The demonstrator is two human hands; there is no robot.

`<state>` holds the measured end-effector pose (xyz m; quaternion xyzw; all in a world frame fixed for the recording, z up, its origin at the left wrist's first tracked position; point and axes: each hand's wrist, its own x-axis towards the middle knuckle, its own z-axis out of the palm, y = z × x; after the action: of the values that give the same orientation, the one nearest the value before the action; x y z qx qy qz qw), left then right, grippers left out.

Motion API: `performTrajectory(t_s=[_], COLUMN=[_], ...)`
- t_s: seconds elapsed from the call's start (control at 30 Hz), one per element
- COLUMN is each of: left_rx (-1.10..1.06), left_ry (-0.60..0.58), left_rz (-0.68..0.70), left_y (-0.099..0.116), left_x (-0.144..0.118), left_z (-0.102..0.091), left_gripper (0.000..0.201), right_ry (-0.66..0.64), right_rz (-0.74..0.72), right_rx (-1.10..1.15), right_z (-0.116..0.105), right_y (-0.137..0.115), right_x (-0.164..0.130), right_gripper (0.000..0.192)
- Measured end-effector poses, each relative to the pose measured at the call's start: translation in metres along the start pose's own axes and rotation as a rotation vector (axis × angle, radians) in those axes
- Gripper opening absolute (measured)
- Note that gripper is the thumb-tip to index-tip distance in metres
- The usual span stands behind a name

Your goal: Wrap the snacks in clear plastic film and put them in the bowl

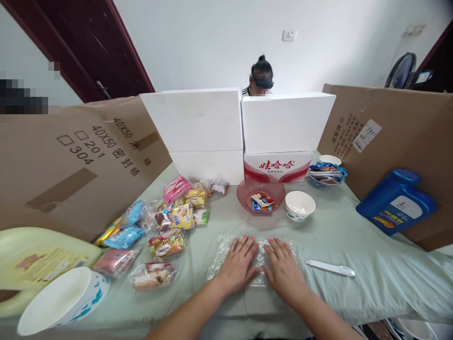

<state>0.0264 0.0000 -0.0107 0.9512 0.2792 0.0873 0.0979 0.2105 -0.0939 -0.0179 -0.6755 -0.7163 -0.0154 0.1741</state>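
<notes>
Head view. I am pressing both hands flat on a clear plastic sheet (pixel 226 257) lying on the green tablecloth (pixel 354 236) at the near middle. My left hand (pixel 239 261) and right hand (pixel 282 267) are lying side by side, fingers spread, palms down, gripping nothing. The hands are covering most of the sheet's middle; its crinkled edges are showing around them, and I cannot tell its full outline.

A white knife (pixel 331 268) is lying just right of the sheet. Beyond it, a pink bowl (pixel 244 191) is holding wrapped sweets, beside a white bowl (pixel 299 206). A snack pile (pixel 166 222) is spreading to the left. A plate (pixel 62 300) and a yellow jug (pixel 35 259) are cut off at lower left. White boxes (pixel 240 127) and cardboard walls (pixel 71 156) are hiding all but the head of a person (pixel 262 75) behind them. A blue jug (pixel 396 200) is leaning against the right-hand cardboard.
</notes>
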Motion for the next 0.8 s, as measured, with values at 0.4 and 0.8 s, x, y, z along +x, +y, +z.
performTrajectory(t_s=[0.4,0.8], left_rx=[-0.01,-0.034], left_ry=[0.123,0.167], left_rz=[-0.06,0.228], left_y=[-0.009,-0.041], left_x=[-0.02,-0.102], left_z=[-0.007,-0.024], left_gripper=[0.057,0.018], right_ry=[-0.054,0.021], right_rz=[-0.019,-0.264], right_rx=[-0.079,0.077], right_z=[0.011,-0.023], right_y=[0.039,0.061], right_x=[-0.057,-0.104], right_gripper=[0.092,0.037])
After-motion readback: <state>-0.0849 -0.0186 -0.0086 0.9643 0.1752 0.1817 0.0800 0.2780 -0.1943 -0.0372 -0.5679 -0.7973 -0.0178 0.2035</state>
